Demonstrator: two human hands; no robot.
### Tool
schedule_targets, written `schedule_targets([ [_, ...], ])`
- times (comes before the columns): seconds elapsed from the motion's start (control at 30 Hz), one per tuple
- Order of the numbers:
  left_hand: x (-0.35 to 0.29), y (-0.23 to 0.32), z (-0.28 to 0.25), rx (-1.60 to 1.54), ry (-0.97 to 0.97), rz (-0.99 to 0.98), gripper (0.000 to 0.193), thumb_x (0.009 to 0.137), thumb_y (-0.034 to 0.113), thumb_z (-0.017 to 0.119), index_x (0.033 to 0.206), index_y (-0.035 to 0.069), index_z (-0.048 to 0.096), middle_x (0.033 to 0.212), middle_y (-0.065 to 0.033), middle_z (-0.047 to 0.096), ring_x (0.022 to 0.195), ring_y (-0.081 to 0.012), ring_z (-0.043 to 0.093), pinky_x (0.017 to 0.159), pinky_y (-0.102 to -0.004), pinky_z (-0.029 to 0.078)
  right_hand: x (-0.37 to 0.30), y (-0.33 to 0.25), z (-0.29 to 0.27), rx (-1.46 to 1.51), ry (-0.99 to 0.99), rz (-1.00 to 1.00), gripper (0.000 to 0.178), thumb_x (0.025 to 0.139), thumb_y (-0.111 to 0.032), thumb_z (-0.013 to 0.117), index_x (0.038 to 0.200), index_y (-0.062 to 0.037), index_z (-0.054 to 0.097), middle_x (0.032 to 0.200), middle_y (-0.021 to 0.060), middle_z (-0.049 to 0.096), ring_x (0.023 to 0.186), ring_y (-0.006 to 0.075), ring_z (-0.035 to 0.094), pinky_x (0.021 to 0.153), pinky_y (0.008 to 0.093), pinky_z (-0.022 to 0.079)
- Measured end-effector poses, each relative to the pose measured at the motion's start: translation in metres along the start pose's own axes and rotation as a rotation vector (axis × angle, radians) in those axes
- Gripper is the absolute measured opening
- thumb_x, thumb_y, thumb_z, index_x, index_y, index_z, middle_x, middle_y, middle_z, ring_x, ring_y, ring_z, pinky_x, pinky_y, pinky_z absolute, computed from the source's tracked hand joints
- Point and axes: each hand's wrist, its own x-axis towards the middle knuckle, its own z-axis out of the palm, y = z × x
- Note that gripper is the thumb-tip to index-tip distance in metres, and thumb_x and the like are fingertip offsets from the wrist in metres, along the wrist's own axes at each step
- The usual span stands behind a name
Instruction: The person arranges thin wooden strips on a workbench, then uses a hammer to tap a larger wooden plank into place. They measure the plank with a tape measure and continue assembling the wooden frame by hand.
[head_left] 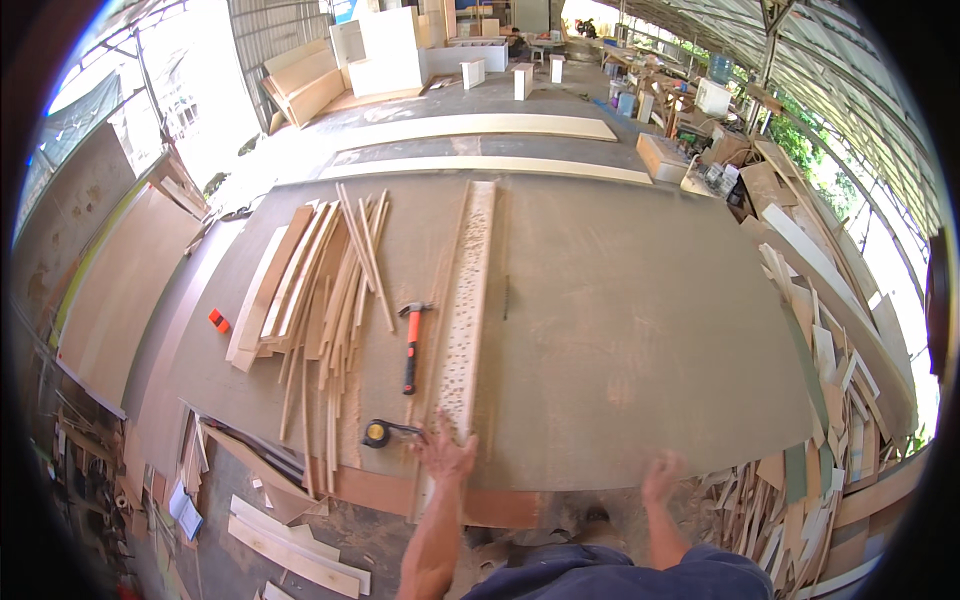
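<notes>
My left hand [445, 457] lies with its fingers spread on the near end of a long, narrow pale board [466, 300] dotted with many small dark marks. The board runs away from me across a large brown worktable [640, 320]. Just left of that hand is a black and yellow tape measure [377, 433]. A claw hammer [411, 350] with an orange and black handle rests left of the board. My right hand [662, 476] is over the table's near edge, apart from the board. Motion smears its fingers, and nothing can be made out in it.
Thin wooden strips [340, 300] and wider slats [275, 275] are heaped on the table's left part. An orange block-like object [219, 320] lies beyond them. Offcuts [770, 490] crowd the right side. Two long pale planks [480, 127] lie past the far edge.
</notes>
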Motion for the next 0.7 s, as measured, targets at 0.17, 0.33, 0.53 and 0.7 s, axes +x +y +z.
schedule_targets([
  [0.17,-0.011,-0.016,0.028,0.058,0.177,0.067,0.090,0.079,0.056,0.070,0.155,0.022,0.038,0.163,-0.0288,0.010,0.152,-0.0432,0.005,0.120,-0.0583,0.011,0.116,0.213,-0.058,0.155,0.088,0.921,0.050,0.099,-0.036,0.054,0.134,0.0003,0.054,0.143,0.0213,0.048,0.129,0.0373,0.048,0.107,0.0498,0.040],
  [0.33,-0.102,-0.006,0.033,0.066,0.156,-0.178,0.076,0.083,0.040,0.070,0.151,0.016,0.045,0.165,-0.0235,0.008,0.154,-0.0372,0.004,0.117,-0.0631,0.015,0.200,0.385,-0.071,0.673,0.158,1.326,0.065,0.099,-0.048,0.051,0.140,0.0022,0.049,0.148,0.0214,0.046,0.131,0.0378,0.047,0.107,0.0486,0.040],
  [0.53,-0.281,-0.034,0.071,0.053,0.295,-0.562,0.077,0.085,0.034,0.069,0.153,0.014,0.041,0.164,-0.0237,0.016,0.153,-0.0377,0.011,0.113,-0.0638,0.023,0.261,0.440,-0.050,1.103,0.133,1.145,0.072,0.099,-0.054,0.048,0.140,0.0049,0.048,0.144,0.0234,0.049,0.128,0.0392,0.050,0.107,0.0477,0.041],
  [0.7,-0.489,-0.064,0.156,0.042,0.011,-1.088,0.066,0.085,0.038,0.067,0.143,0.010,0.054,0.156,-0.0267,0.032,0.145,-0.0391,0.031,0.111,-0.0600,0.033,0.263,0.425,-0.055,0.759,-0.035,0.993,0.072,0.099,-0.056,0.048,0.141,0.0034,0.048,0.138,0.0233,0.056,0.123,0.0388,0.055,0.105,0.0472,0.043],
])
